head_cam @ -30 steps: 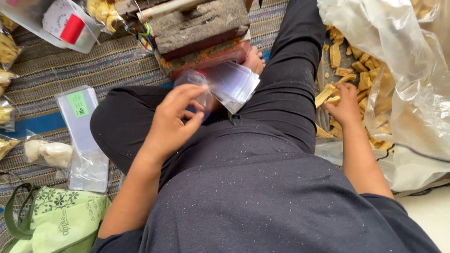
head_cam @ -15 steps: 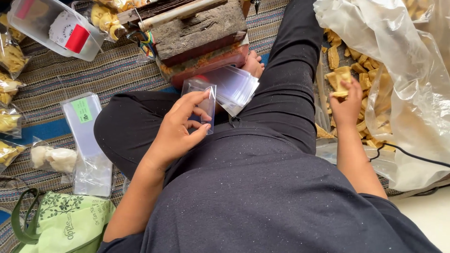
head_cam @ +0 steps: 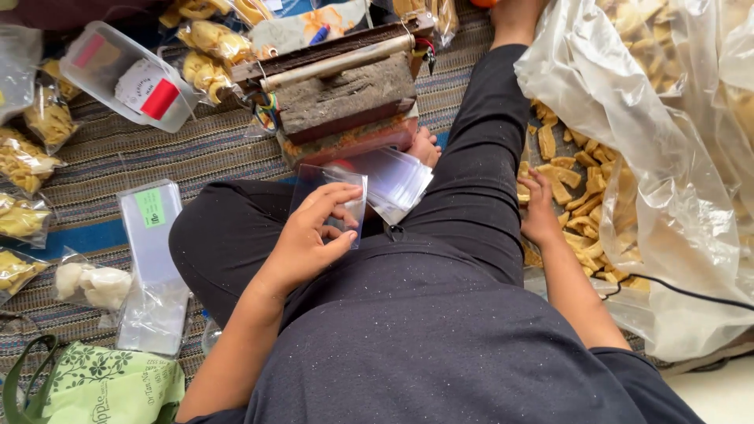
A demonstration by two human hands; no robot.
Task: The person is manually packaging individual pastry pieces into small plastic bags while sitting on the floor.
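Observation:
I sit cross-legged on a striped mat in dark clothes. My left hand (head_cam: 312, 232) holds a small clear plastic bag (head_cam: 330, 191) upright over my lap, fingers pinching its front. Just behind it a stack of empty clear bags (head_cam: 397, 179) rests on my leg. My right hand (head_cam: 540, 209) reaches into a heap of yellow fried chips (head_cam: 577, 196) lying on a big clear plastic sheet (head_cam: 667, 157) at my right side; the fingers are curled among the chips, and what they grip is hidden.
A worn wooden sealing device (head_cam: 345, 86) stands ahead of my knees. Filled chip packets (head_cam: 23, 161) lie along the left, with a clear lidded box (head_cam: 126, 78), a long pack of bags (head_cam: 153, 259), white crackers (head_cam: 90, 284) and a green bag (head_cam: 102, 389).
My left hand has drawn one clear bag off the stack toward my lap. My right hand, which had lifted chips, is down in the heap again. The view shifted downward.

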